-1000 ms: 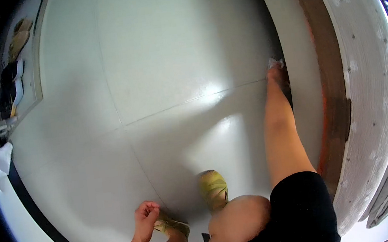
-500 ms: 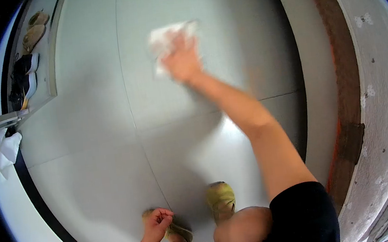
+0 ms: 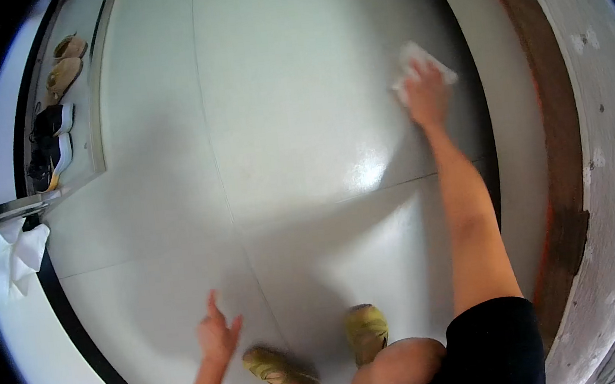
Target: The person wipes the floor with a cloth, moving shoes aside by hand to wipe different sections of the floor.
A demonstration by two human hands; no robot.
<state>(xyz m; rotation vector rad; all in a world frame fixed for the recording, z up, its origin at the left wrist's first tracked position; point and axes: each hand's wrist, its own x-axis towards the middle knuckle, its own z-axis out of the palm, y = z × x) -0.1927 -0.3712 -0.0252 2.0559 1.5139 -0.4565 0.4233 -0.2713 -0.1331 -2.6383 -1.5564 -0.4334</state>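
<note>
At the right of the tiled floor, near its dark edge, my right hand [image 3: 428, 95] presses on a white cloth [image 3: 415, 55]. The cloth lies against the floor and sticks out around my fingers; what is under the palm is hidden. My left hand [image 3: 219, 338] hangs in the air at the lower left, beside my shoe. Its index finger and thumb stand apart, and nothing shows in it. The grey floor [image 3: 152, 208] has thin seams and a shiny wet-looking patch left of my right forearm.
Two pairs of shoes [image 3: 63, 116] sit on a low shelf at the upper left. Below it hangs a white cloth or paper [image 3: 18, 256]. My feet wear yellow-green shoes [image 3: 367, 330]. A brown-trimmed bed edge [image 3: 548, 129] with pale fabric runs down the right.
My right hand has swept the white cloth rightward across the floor to near the dark edge. My left hand has moved up and left, and its fingers have spread from a closed pose.
</note>
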